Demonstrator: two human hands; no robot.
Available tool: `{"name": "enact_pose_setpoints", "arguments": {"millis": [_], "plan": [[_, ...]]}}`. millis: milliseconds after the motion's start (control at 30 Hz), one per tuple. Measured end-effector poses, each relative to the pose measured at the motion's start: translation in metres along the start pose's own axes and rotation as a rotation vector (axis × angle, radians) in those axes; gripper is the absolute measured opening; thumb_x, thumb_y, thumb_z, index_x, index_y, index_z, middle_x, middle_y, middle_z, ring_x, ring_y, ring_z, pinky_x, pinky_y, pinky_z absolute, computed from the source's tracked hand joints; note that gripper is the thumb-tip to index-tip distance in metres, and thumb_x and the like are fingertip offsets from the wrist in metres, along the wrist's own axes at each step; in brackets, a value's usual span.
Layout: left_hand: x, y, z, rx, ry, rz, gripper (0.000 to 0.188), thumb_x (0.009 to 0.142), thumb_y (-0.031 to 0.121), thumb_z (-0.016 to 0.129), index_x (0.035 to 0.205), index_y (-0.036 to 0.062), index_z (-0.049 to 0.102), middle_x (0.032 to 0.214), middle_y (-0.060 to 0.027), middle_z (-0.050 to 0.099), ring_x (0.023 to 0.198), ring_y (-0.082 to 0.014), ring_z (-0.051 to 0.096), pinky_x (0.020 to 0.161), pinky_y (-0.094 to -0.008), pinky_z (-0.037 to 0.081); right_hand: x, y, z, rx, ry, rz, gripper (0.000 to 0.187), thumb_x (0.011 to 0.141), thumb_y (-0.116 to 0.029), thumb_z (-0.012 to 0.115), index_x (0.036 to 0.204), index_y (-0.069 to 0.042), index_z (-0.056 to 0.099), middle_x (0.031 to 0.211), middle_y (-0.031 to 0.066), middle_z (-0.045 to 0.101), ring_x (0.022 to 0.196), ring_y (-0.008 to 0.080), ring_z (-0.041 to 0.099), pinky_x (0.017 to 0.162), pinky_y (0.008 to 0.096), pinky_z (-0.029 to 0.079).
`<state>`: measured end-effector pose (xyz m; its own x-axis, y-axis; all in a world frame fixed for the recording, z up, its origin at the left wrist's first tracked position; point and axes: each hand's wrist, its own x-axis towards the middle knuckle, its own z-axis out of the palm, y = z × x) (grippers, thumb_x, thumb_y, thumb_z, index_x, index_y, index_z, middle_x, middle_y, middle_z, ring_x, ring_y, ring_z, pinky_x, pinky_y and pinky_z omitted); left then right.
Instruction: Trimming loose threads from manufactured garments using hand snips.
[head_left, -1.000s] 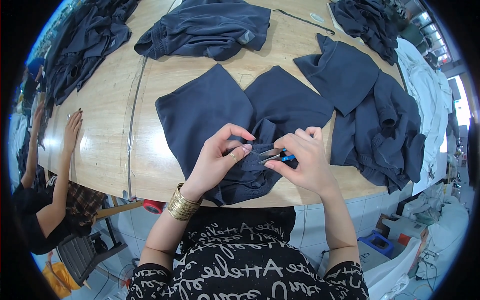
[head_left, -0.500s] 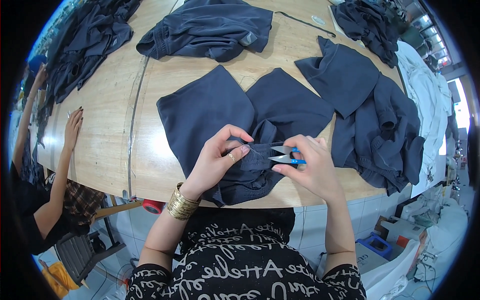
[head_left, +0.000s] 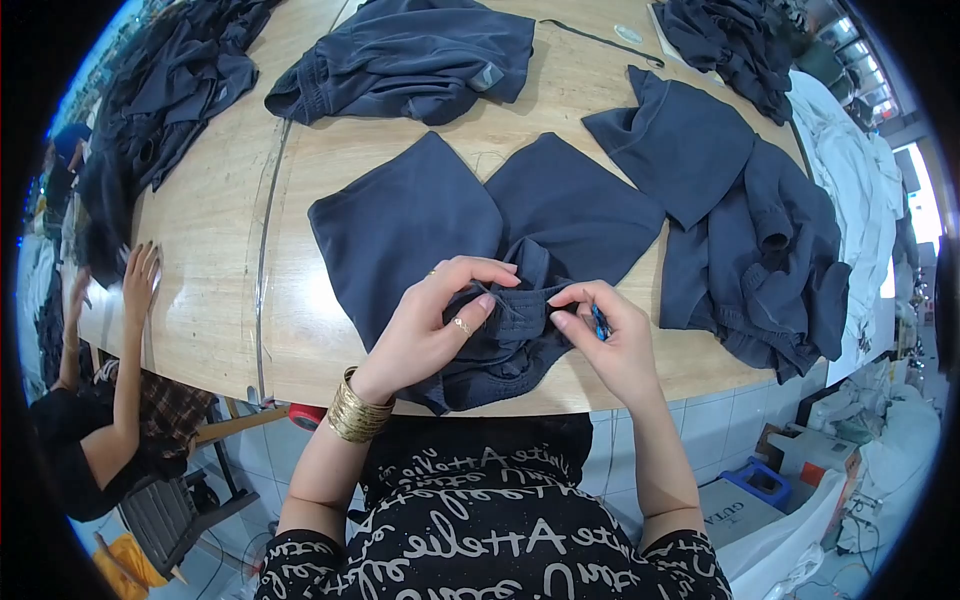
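A pair of dark navy shorts [head_left: 410, 205] lies in front of me, legs spread away and gathered elastic waistband [head_left: 520, 315] toward me. My left hand [head_left: 440, 312] is closed on the left part of the waistband, thumb on top, with loose threads near the thumb tip. At the waistband's right side, my right hand [head_left: 612, 325] pinches with thumb and forefinger at the edge of the cloth. Blue-handled thread snips [head_left: 601, 322] are tucked inside that same hand, their blades mostly hidden by the fingers.
More dark garments lie right [head_left: 760, 240], at the back [head_left: 410, 60] and far left [head_left: 180, 90] on the wooden table [head_left: 210, 290]. A black cord [head_left: 600, 40] lies behind. White cloth [head_left: 850, 190] hangs along the right. At left, a co-worker's hand [head_left: 140, 280] is over the table.
The snips, earlier with open blades pointing at the waistband, are now tucked back in my right hand, which pinches at the cloth. The co-worker's hands at left have moved.
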<state>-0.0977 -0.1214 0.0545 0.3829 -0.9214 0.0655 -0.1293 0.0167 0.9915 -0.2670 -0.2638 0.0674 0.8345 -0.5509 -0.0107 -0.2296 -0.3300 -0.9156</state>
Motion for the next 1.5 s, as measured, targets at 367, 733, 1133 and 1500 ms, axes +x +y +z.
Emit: {"name": "enact_pose_setpoints", "arguments": {"millis": [367,733,1133,1500], "plan": [[0.007,0.021,0.002,0.461,-0.079,0.245,0.031,0.074,0.022,0.078,0.098,0.0087,0.062,0.113,-0.0044,0.062,0.1,-0.026,0.056,0.087,-0.0359,0.045,-0.01,-0.004,-0.012,-0.14,0.047,0.008,0.019,0.086,0.0,0.06,0.105,0.0,0.059,0.088,0.0082,0.066,0.074,0.0128,0.062,0.069,0.0251,0.048],[0.008,0.006,0.003,0.329,-0.056,0.074,0.009,0.084,0.011,0.066,0.09,0.0046,0.063,0.103,-0.0059,0.066,0.093,-0.0223,0.058,0.083,-0.0315,0.046,-0.014,0.003,-0.008,-0.238,0.0,-0.065,0.025,0.081,-0.003,0.068,0.103,-0.002,0.057,0.08,0.006,0.063,0.072,0.0183,0.066,0.068,0.0283,0.053],[0.01,-0.005,0.004,-0.112,-0.099,-0.272,0.02,0.095,0.019,0.058,0.09,-0.0013,0.058,0.105,-0.0085,0.065,0.088,-0.0075,0.053,0.08,-0.0244,0.044,-0.008,-0.001,-0.009,-0.393,0.008,-0.21,0.029,0.079,-0.025,0.073,0.094,-0.005,0.058,0.08,0.0054,0.061,0.068,0.0213,0.061,0.059,0.0316,0.048],[0.011,0.001,0.006,-0.149,-0.059,-0.203,0.019,0.093,0.013,0.058,0.079,0.0001,0.057,0.109,-0.0095,0.062,0.089,-0.0066,0.05,0.083,-0.0242,0.04,-0.003,0.002,-0.001,-0.663,0.093,-0.397,0.024,0.078,-0.03,0.071,0.086,-0.01,0.061,0.07,0.0016,0.056,0.062,0.0184,0.057,0.057,0.0307,0.045]]}}
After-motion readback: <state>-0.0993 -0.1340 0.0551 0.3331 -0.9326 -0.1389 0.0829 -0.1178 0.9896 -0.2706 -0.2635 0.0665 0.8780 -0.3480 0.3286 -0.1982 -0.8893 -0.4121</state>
